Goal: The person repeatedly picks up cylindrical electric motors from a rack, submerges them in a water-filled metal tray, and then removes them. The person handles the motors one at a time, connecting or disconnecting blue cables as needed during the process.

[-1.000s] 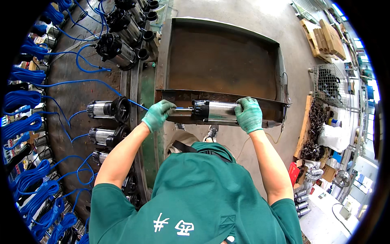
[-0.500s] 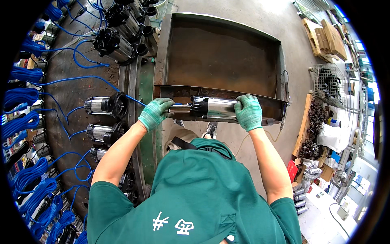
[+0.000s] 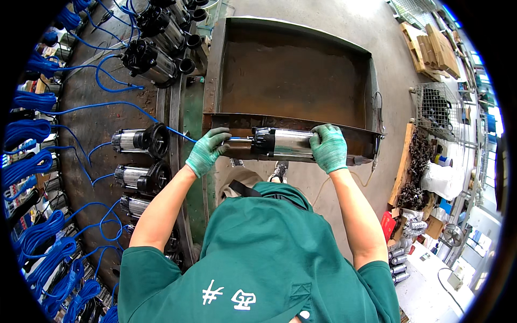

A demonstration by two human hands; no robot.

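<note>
The silver metal cylinder (image 3: 292, 144) lies in a horizontal position across the front of the person, over the narrow ledge along the near side of a rusty metal tray (image 3: 293, 75). Its black end is turned to the left, and its bare metal end is to the right. The right hand (image 3: 329, 148), in a green glove, holds the right end: the thumb is on the near side, and the fingers are bent over the far side. The right forearm rises from below and leans to the left, with the elbow slightly bent.

From the black end, a blue cable (image 3: 180, 133) goes left to the left hand (image 3: 207, 152), which wears the same kind of glove. This hand is turned inward, with the fingers curved and a narrow space between thumb and fingers where the cable passes; from this height, I cannot tell if it grips the cable firmly. The left forearm slants up and to the right.

Farther left, the cable crosses a dark surface (image 3: 78, 97). There, similar silver-and-black units (image 3: 134, 177) lie on their sides, beside the left arm, and many blue cable coils (image 3: 29, 133) are along its outer edge. To the far right stands a wire basket (image 3: 435, 110), with a white bag (image 3: 442, 180) nearer to the person.
</note>
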